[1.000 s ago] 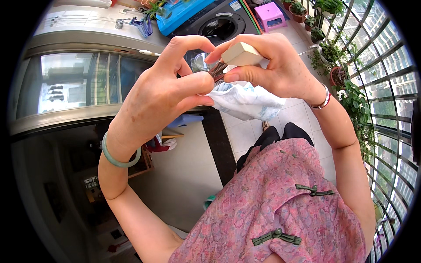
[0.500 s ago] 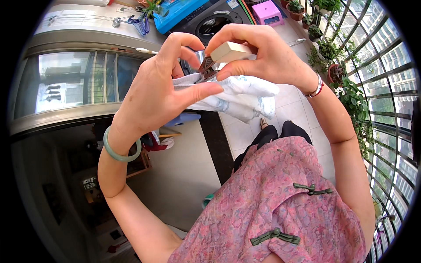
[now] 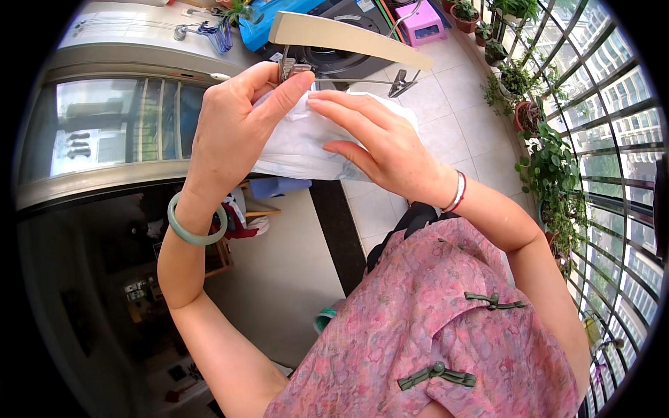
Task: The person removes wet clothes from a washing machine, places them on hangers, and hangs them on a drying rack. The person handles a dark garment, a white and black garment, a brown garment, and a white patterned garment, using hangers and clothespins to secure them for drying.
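Observation:
A hanger [image 3: 341, 36] with a wide cream top bar and a metal rod below it hangs in front of me. Its left metal clip [image 3: 287, 67] is pinched between the thumb and fingers of my left hand [image 3: 233, 125]. Farther right on the rod sits a second clip [image 3: 401, 85], with no cloth in its jaws. White cloth with faint blue marks [image 3: 300, 146] drapes below the left clip; its top edge is partly hidden by my fingers. My right hand [image 3: 380, 139] is open, fingers stretched toward the cloth, the fingertips close to its upper part.
Behind the hanger stand a dark front-loading washing machine [image 3: 334, 63] and a pink plastic stool [image 3: 420, 26]. Potted plants [image 3: 519, 76] line the barred window [image 3: 599, 90] on the right. On the left are a sliding window [image 3: 104, 129] and several purple hangers [image 3: 219, 36].
The hanger has turned so its length now shows. My left hand has closed on the clip, while my right hand has let go of the cream bar and moved down toward the cloth.

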Available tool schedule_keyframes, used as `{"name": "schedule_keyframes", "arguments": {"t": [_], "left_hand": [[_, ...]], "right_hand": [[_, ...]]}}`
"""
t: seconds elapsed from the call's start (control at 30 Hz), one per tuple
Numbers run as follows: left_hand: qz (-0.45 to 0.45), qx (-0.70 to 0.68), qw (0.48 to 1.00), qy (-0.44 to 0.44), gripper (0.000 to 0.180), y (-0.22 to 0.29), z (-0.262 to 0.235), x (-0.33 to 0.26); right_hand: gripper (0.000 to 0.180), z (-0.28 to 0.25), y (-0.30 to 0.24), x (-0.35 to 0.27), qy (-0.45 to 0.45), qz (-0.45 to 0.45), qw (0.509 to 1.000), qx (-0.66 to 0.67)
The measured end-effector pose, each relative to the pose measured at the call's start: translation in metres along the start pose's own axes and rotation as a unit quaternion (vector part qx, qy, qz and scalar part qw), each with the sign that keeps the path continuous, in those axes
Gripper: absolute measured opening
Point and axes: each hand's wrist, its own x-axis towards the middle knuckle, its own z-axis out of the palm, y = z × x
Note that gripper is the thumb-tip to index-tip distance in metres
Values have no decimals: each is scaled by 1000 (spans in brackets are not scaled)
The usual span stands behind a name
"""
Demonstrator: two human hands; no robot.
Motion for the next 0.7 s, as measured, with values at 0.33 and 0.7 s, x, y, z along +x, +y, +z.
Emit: {"name": "schedule_keyframes", "arguments": {"t": [0.33, 0.7], "left_hand": [[-9, 29, 1000, 3, 33, -5, 0, -11], [-12, -46, 996, 70, 24, -12, -19, -30]], "right_hand": [[26, -12, 12, 1, -107, -24, 994, 1], [29, -69, 45, -47, -214, 83, 965, -125]]}}
